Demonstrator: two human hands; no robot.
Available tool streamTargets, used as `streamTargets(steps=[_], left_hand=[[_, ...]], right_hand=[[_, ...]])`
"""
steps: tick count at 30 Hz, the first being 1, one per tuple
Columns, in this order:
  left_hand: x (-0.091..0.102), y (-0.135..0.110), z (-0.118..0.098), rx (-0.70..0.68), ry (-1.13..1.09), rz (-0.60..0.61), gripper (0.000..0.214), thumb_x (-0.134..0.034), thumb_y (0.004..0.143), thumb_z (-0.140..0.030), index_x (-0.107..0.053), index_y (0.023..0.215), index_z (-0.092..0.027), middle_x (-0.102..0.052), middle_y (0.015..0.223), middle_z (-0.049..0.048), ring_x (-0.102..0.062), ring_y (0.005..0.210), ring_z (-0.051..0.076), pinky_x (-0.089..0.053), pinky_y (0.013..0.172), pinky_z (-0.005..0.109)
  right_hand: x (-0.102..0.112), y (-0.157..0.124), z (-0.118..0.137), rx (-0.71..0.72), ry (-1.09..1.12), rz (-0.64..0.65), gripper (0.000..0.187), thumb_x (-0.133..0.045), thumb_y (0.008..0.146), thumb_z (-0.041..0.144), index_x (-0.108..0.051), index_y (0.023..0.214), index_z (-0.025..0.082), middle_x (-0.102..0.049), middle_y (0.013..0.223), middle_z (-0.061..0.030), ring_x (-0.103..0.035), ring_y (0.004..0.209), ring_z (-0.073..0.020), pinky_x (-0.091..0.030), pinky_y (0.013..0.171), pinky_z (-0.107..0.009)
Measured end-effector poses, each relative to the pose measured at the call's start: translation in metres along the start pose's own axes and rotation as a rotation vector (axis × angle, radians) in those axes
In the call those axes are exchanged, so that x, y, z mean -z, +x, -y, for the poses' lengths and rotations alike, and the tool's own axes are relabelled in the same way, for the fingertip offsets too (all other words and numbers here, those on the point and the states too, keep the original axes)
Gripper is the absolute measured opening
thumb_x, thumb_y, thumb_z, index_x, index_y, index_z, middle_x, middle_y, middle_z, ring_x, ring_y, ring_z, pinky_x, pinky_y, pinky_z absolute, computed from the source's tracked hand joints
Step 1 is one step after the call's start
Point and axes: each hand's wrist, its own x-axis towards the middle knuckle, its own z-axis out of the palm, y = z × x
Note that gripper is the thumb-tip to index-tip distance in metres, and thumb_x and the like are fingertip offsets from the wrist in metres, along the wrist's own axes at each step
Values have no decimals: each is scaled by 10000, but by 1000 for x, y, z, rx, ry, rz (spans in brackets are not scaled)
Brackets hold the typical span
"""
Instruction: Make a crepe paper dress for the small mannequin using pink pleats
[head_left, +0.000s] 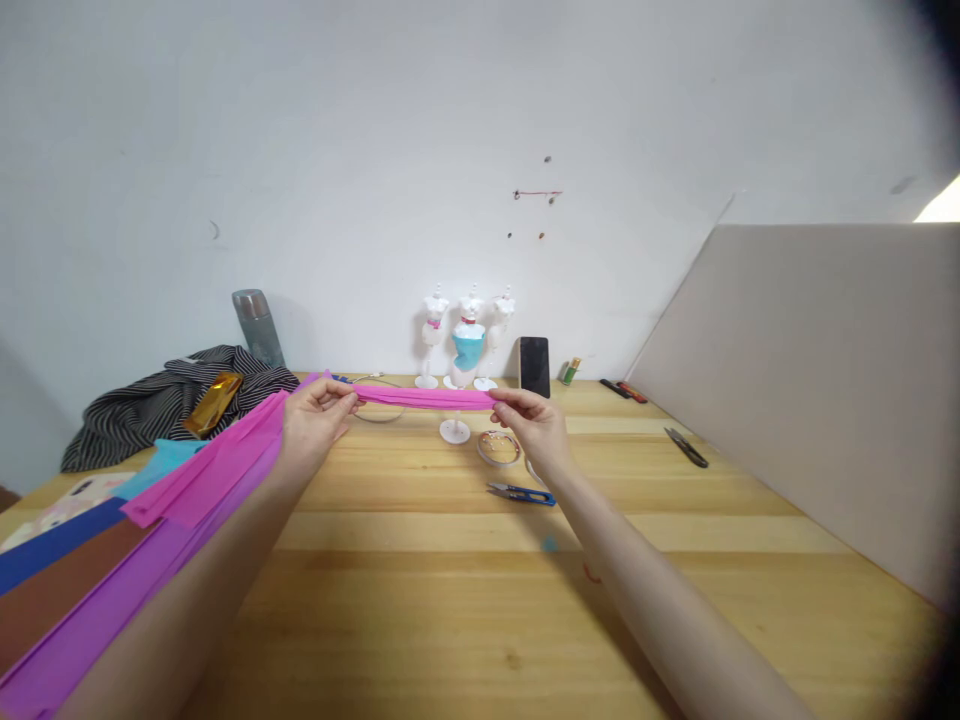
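A narrow strip of folded pink crepe paper (424,399) is stretched level between my two hands above the table. My left hand (319,410) pinches its left end between thumb and fingers. At the other end, my right hand (531,425) pinches the strip the same way. Behind it stand small white dress-form mannequins; the middle mannequin (469,345) wears a turquoise wrap and a red neck band, the left mannequin (433,330) a pink band. The strip partly covers the middle one. Blue-handled thread snips (523,494) lie below my right hand, beside a ring-shaped bangle (498,448).
Pink and purple paper sheets (187,490) lie at left, near a striped cloth (157,405), a gold packet (214,404) and a tilted bottle (257,325). A phone (534,366) leans on the wall. Dark snips (686,447) and pens (624,390) lie right, by a white panel (817,380).
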Motion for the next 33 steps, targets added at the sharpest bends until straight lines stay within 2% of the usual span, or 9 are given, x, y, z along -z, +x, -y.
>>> streamTargets(steps=[7,14,23,29,33], left_hand=[[0,0,5,66,-18,-36,294,-786,610,-318,-731,862,-178,-729,755,49,-693,737,192,-509,590,235],[0,-2,8,54,42,-40,200,-756,650,-304,-745,819,-199,-739,786,45,-697,791,204,-513,587,222],[0,1,10,-8,109,4,148,-706,691,-308,-691,774,-186,-707,729,39,-694,741,182,-507,591,217],[-1,2,8,36,51,-18,182,-733,655,-306,-670,762,-173,-687,698,28,-684,691,163,-502,595,215],[-1,3,11,21,69,-18,210,-718,665,-328,-659,777,-160,-682,679,24,-680,670,160,-506,590,227]], right_hand=[[0,1,-2,9,-60,-36,205,-700,690,315,-732,853,195,-672,664,-12,-615,594,-149,-486,552,-276],[-3,-3,6,45,-151,-46,128,-642,729,300,-686,798,202,-657,638,-5,-632,616,-165,-505,598,-291],[-3,-3,5,54,-229,-30,128,-605,754,292,-664,825,203,-657,652,-12,-648,636,-176,-505,583,-289],[-1,-2,3,69,-224,-25,163,-629,753,345,-629,824,197,-659,680,-17,-640,625,-170,-507,611,-300],[-1,-1,4,62,-248,-17,175,-624,753,366,-591,781,196,-630,643,-9,-637,610,-170,-491,563,-280]])
